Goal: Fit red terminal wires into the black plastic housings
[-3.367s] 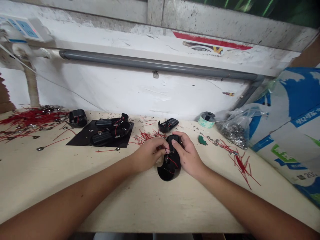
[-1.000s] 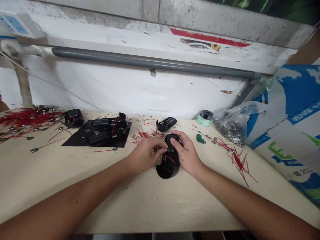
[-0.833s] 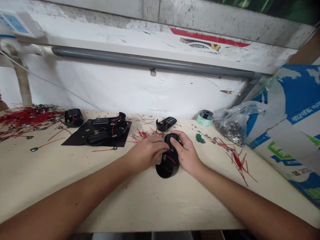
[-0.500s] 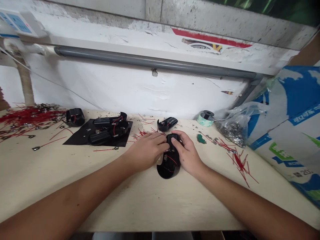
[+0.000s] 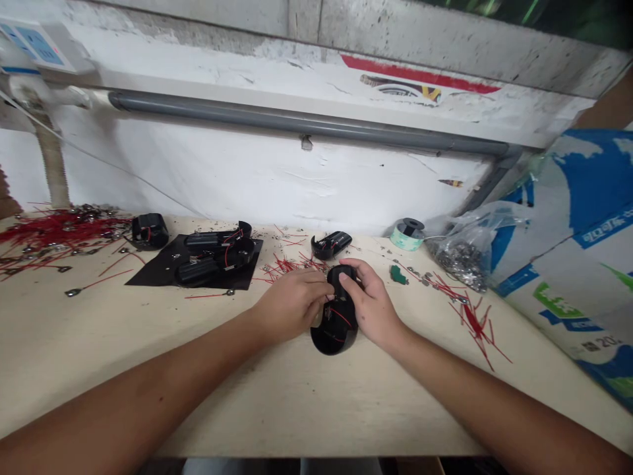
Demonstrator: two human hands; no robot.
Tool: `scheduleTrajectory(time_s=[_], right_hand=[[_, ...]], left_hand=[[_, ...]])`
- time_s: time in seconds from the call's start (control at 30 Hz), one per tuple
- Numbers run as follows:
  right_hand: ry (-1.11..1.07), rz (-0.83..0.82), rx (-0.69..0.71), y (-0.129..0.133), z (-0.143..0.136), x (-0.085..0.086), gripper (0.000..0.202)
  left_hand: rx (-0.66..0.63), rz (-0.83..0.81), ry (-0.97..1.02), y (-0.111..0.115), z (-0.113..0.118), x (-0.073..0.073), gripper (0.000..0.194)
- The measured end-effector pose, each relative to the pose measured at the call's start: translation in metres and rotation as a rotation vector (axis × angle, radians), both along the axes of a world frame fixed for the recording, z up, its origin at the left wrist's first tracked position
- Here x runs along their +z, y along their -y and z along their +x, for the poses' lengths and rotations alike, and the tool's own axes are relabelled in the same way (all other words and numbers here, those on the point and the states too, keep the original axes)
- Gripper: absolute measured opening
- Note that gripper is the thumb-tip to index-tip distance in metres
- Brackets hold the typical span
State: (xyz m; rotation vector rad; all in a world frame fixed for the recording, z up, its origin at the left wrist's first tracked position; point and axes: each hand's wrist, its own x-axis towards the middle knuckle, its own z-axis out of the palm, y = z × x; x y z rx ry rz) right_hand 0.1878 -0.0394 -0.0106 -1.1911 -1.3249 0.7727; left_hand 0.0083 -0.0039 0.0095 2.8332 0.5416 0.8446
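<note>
A black plastic housing (image 5: 334, 333) with a rounded, hollow near end lies over the front of the table, a red wire running inside it. My right hand (image 5: 372, 300) is wrapped round its far right side, thumb on top. At its left edge my left hand (image 5: 295, 300) is closed, fingertips pinched together over the housing. What sits between those fingertips is too small to make out. Just beyond my hands lies a similar black housing (image 5: 330, 245), and short red wires (image 5: 287, 265) are scattered to its left.
Several black housings (image 5: 212, 265) rest on and beside a black sheet (image 5: 155, 272). A heap of red wires with metal tabs (image 5: 64, 227) lies far left. On the right are a tape roll (image 5: 406, 235), a green piece (image 5: 398, 274), a bag of metal parts (image 5: 462, 260) and a large box (image 5: 573, 264).
My left fingers have drawn in and curled tighter at the housing's edge. My right hand and the housing have hardly moved.
</note>
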Motion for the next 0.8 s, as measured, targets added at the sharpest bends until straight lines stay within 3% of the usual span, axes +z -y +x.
scheduleTrajectory(time_s=[0.27,0.63,0.7,0.8], right_hand=[[0.003,0.013,0.020,-0.0017,0.0001,-0.0024,0.028],[0.021,0.020,-0.001,0.0005,-0.0040,0.0005,0.027],[0.021,0.023,-0.010,0.0004,-0.0038,-0.0004,0.028],[-0.013,0.018,-0.024,-0.0017,-0.0018,-0.0019,0.033]], left_hand=[[-0.002,0.217,-0.189,0.0011,-0.0008,0.0074,0.019],[-0.013,0.339,-0.249,0.0080,0.0029,0.0088,0.015],[-0.006,0.320,-0.238,0.0074,0.0029,0.0076,0.015],[0.040,0.133,-0.160,0.0035,0.0001,0.0049,0.018]])
